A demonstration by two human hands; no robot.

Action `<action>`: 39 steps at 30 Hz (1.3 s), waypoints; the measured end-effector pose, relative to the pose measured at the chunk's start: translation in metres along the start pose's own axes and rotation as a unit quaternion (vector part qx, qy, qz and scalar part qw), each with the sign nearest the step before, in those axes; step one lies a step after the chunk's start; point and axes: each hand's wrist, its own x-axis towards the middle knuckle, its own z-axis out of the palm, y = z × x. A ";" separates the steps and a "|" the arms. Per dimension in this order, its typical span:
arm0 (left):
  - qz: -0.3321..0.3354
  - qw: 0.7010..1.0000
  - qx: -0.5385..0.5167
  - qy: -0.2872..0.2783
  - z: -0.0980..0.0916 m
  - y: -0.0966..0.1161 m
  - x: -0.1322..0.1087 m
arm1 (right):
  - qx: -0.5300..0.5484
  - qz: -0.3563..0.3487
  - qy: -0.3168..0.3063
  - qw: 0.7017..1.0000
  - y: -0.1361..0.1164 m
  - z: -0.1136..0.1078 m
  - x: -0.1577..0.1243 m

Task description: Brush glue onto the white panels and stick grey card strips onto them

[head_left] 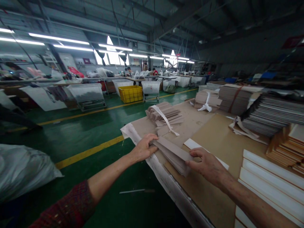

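A loose stack of grey-brown cardboard strips (174,153) lies at the near edge of the brown paper-covered table (213,133). My left hand (143,148) grips the stack's left end, fingers curled over the top strip. My right hand (209,166) rests on the stack's right end, fingers closed around its edge. Behind it lies a tied bundle of the same strips (165,116) bound with a white band.
White flat boards (268,180) lie at the right, with stacked card sheets (275,115) and tied bundles (206,98) behind. A grey sack (21,171) sits at the left. Green floor with yellow lines, a yellow crate (130,93) and distant workers lie beyond.
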 end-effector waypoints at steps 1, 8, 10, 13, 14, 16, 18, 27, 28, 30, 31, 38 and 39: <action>-0.003 1.000 -0.013 0.008 -0.001 0.002 0.000 | 0.014 0.010 -0.002 1.000 -0.001 -0.002 -0.003; -0.043 0.983 -0.181 0.010 -0.001 0.028 0.012 | 0.159 0.098 -0.025 0.982 0.002 -0.024 -0.034; -0.058 0.971 -0.234 -0.013 0.005 0.037 0.018 | 0.169 0.114 -0.027 0.979 0.006 -0.028 -0.043; -0.098 0.956 -0.273 -0.036 0.019 0.048 0.026 | 0.183 0.115 -0.028 0.976 0.015 -0.030 -0.056; -0.114 0.953 -0.277 -0.040 0.024 0.050 0.029 | 0.185 0.115 -0.021 0.976 0.018 -0.031 -0.060; -0.142 0.950 -0.276 -0.042 0.034 0.056 0.035 | 0.179 0.121 0.008 0.976 0.024 -0.031 -0.066; -0.157 0.949 -0.271 -0.041 0.044 0.061 0.041 | 0.162 0.133 0.035 0.977 0.029 -0.033 -0.070; -0.135 0.967 -0.199 -0.084 0.076 0.072 0.073 | -0.009 0.034 0.113 0.993 0.071 -0.043 -0.067; -0.125 0.971 -0.182 -0.087 0.079 0.070 0.078 | -0.026 0.041 0.128 0.991 0.078 -0.046 -0.064; -0.109 0.981 -0.140 -0.083 0.083 0.064 0.089 | -0.057 0.064 0.158 0.984 0.092 -0.054 -0.057; -0.104 0.985 -0.115 -0.081 0.085 0.060 0.094 | -0.075 0.070 0.168 0.980 0.097 -0.057 -0.053; -0.065 0.989 0.030 -0.130 0.099 0.038 0.105 | -0.166 0.025 0.154 0.974 0.108 -0.061 -0.036; -0.060 0.988 0.043 -0.135 0.101 0.037 0.105 | -0.172 0.018 0.152 0.973 0.109 -0.060 -0.035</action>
